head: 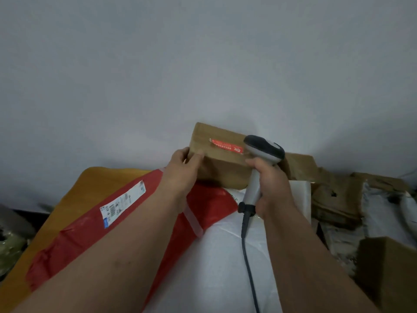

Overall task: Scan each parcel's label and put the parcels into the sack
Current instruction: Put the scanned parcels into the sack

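Head view: the left hand [184, 162] grips the left end of a brown cardboard parcel [220, 159], thumb on its top face and fingers curled round the end. The parcel is held up in front of the pale wall [203, 64], above the far part of the pile of parcels; it is tilted, with its top face towards the camera. A red label strip [226, 146] runs across that face.

The right hand [269, 188] is wrapped round the grey handle of a barcode scanner [262, 154]. The scanner's dark-topped head sits just over the right end of the brown parcel, beside the red strip. Its dark cable [249, 263] hangs from the handle base down towards the near edge of the picture.

Under the forearms lies a red plastic mailer [90, 224] with a white shipping label [123, 206], resting on a yellow-orange parcel [94, 184]. To its right lies a white plastic mailer [225, 256], beneath the scanner cable. Further right are crumpled brown cartons [334, 199] and a cardboard box [388, 267] at the near right. What carries the pile cannot be told, and no sack can be made out.
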